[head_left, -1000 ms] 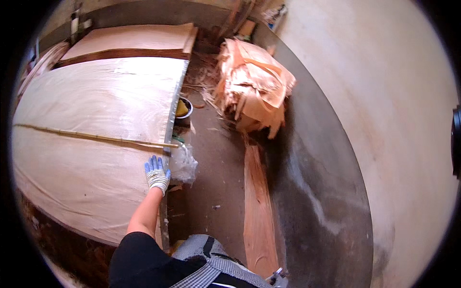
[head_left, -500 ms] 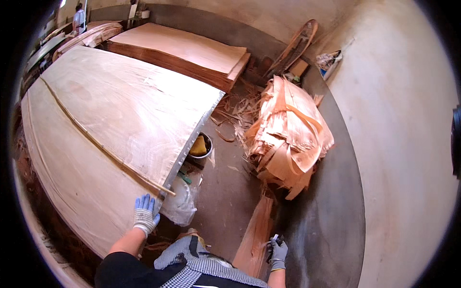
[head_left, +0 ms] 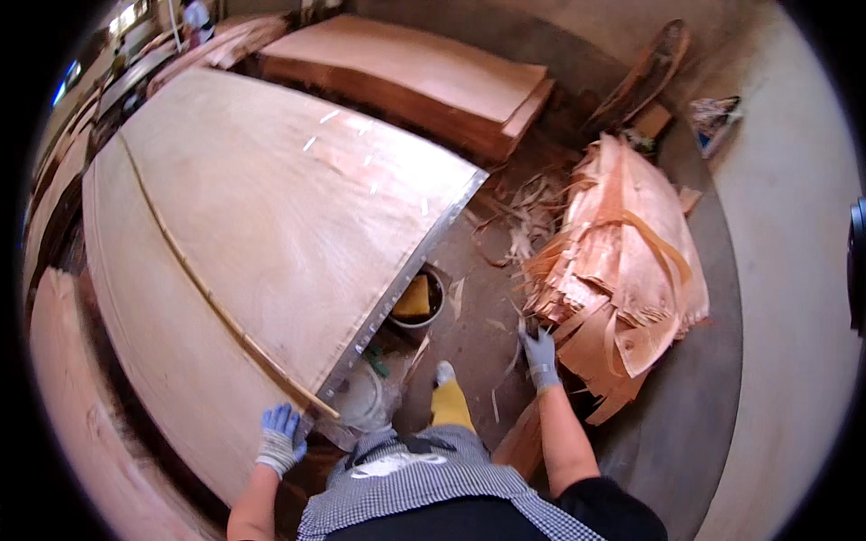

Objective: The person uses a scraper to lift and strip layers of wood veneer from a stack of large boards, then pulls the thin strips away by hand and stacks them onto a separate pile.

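Note:
My left hand (head_left: 281, 437), in a bluish-white knit glove, lies flat with fingers spread on the near corner of a broad pale wood-veneer sheet (head_left: 244, 198). Just beyond its fingertips is the near end of a long thin bamboo-like stick (head_left: 207, 293), which runs across the sheet. Out to the right, my right hand (head_left: 539, 353), in a grey glove, reaches beside a big bundle of torn veneer strips (head_left: 622, 270). Its fingers are closed around something small and dark that I cannot make out. Several short white marks show over the far part of the sheet; their nature is unclear.
A bucket (head_left: 431, 311) with a yellow block stands by the metal-edged side of the sheet, near a clear plastic bag (head_left: 365, 397). Veneer scraps (head_left: 532, 216) litter the floor. Behind lies a reddish veneer stack (head_left: 415, 68). A person (head_left: 197, 22) is far left.
My right hand has moved forward from low beside my body to the torn-strip bundle. My left hand stays on the sheet's corner. The view has shifted, and a yellow-clad leg now shows below me.

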Action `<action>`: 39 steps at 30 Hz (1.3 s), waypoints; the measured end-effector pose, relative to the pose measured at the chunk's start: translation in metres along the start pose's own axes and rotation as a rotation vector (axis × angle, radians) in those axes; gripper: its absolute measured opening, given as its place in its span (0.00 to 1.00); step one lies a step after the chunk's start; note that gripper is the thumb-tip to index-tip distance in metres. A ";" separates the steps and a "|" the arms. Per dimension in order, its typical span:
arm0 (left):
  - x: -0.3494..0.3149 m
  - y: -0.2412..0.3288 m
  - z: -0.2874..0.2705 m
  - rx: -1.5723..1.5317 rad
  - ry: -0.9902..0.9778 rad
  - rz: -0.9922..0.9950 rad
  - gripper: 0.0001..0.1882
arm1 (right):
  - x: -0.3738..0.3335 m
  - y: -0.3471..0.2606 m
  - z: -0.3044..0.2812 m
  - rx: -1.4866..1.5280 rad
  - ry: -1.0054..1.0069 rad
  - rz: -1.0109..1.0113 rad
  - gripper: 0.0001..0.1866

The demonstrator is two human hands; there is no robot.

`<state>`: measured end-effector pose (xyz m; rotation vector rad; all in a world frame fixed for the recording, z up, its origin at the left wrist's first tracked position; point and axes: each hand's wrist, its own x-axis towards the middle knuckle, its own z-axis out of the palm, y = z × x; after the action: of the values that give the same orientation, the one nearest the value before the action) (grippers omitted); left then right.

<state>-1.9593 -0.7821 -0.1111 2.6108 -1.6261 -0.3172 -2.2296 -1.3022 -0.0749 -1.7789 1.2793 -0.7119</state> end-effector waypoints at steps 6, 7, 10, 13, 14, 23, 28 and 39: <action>0.016 0.069 -0.031 -0.046 0.159 -0.552 0.32 | 0.159 -0.054 0.114 0.315 -0.400 0.104 0.13; 0.016 0.083 -0.021 -0.062 0.262 -0.715 0.30 | 0.171 -0.065 0.130 0.323 -0.439 0.154 0.13; 0.040 0.132 -0.015 -0.365 0.240 -1.032 0.31 | 0.205 -0.074 0.162 0.378 -0.507 0.315 0.16; 0.035 0.155 0.036 -0.730 0.540 -1.177 0.33 | 0.218 -0.069 0.198 0.347 -0.579 0.340 0.16; 0.020 0.146 0.057 -0.905 0.618 -1.241 0.33 | 0.213 -0.071 0.212 0.336 -0.624 0.359 0.16; 0.137 0.140 0.017 -1.675 0.895 -1.483 0.09 | 0.249 -0.053 0.171 0.427 -0.541 0.376 0.10; 0.189 0.197 -0.030 -1.557 0.386 -1.075 0.11 | 0.141 -0.095 0.130 0.084 -1.092 0.162 0.11; 0.109 0.164 -0.093 -0.615 -0.060 -0.369 0.23 | -0.088 -0.133 0.122 0.424 -1.322 0.038 0.25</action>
<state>-2.0387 -0.9588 -0.0121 2.3890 -0.8457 -0.7752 -2.0942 -1.1634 -0.0213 -1.3603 0.2153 0.2629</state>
